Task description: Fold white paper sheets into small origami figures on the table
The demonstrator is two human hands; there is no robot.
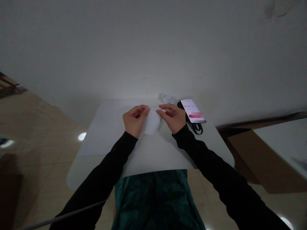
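Observation:
A small piece of white paper [152, 123] is held up between my two hands over the white table. My left hand [135, 118] pinches its upper left edge between thumb and fingers. At the upper right, my right hand [173, 117] has thumb and forefinger on the paper's corner, with the other fingers curled. A large flat sheet of paper [103, 127] lies under and to the left of my left hand. Behind my hands sits a crumpled piece of paper [167, 98], close to the wall.
A phone with a lit screen [193, 111] lies right of my right hand, with a black cable loop [197, 128] beside it. The white table [155, 156] stands against a grey wall [153, 48]. At the right is a brown cardboard box [263, 159].

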